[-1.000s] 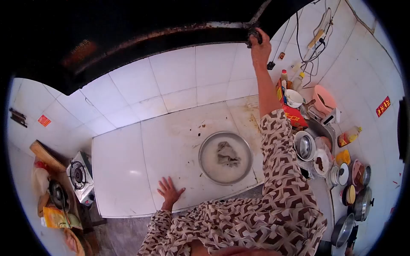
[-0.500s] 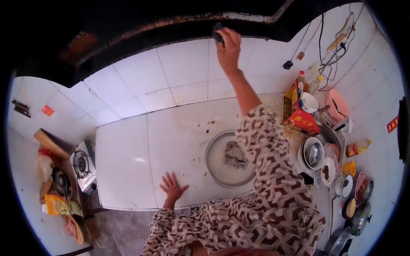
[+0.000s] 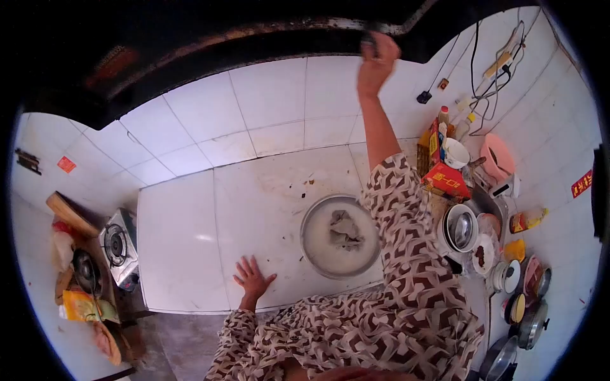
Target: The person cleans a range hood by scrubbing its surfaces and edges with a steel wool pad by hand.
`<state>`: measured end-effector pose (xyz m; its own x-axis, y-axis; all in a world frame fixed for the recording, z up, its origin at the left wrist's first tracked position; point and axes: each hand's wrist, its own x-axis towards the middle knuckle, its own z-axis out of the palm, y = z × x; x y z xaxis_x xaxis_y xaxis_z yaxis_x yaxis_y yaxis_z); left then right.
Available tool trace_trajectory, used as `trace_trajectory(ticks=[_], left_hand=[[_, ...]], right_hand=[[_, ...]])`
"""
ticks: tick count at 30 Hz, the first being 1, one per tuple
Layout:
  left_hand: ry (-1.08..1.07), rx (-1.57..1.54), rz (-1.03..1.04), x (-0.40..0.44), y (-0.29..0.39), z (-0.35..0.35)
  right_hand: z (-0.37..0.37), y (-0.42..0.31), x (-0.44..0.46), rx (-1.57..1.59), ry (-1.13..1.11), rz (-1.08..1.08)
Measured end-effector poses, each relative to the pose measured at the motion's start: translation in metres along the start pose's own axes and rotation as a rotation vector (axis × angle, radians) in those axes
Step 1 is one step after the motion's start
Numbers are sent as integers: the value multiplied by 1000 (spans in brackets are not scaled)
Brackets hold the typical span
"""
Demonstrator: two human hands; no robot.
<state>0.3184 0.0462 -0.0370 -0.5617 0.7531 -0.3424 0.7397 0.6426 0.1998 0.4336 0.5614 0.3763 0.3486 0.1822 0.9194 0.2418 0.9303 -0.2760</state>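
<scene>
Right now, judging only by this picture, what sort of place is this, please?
Most likely a kitchen, perhaps a home one: a small stove stands at the left, while bowls and pots crowd the right side.

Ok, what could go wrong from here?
Grime might fall from the black, rust-streaked hood onto the smooth white counter. The dark scrubbing wad could slip from the grip of the right hand. The brown-and-beige patterned sleeve, overlapping the round metal basin in this view, might catch its rim.
</scene>
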Motion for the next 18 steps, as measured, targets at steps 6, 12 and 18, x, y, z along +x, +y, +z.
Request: trace_trajectory(ticks=[6,12,18], left_hand=[[-34,-33,-10,-3,-5,-2],[-19,-43,3,-2,-4,-5],[-13,-21,-2,-2,-5,-7]], right_hand=[[62,-57,-54,60,-61,-21],[46,-32,-38,9,-79,-127],[62,-52,-42,-81,-40,-67]])
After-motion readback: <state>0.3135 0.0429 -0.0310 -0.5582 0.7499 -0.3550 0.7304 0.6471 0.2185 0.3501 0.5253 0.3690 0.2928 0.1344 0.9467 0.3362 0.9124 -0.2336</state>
